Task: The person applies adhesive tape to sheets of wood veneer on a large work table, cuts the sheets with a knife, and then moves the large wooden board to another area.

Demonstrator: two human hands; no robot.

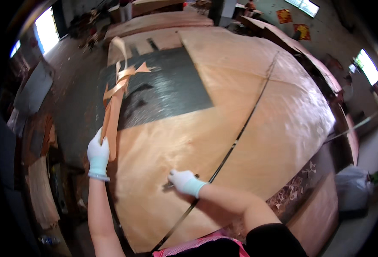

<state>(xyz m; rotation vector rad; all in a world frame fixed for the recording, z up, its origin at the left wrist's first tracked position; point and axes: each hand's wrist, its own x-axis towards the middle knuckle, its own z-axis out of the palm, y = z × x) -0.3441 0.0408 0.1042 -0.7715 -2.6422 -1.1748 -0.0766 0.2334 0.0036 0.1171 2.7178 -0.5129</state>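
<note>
A large, thin tan sheet of wood veneer (167, 141) lies spread before me, with a dark grey surface (167, 85) showing beside its cut-out corner. My left hand (98, 150), in a white and pale-green glove, is closed around a long strip of veneer (113, 111). The strip points away from me, and its far end carries several curled, torn pieces. Low over the sheet, my gloved right hand (183, 182) is closed on a small dark tool, whose kind is hidden by the fingers. A long, thin dark rod (236, 141) runs diagonally across the sheet, passing by my right wrist.
More veneer stacks stand beyond the far edge (159, 21) and along the right (296, 47). Curled scraps (291, 188) lie near the right edge. A clear plastic bag (351, 184) sits at far right. Veneer pieces (41, 192) lean at left. A person stands in the far background.
</note>
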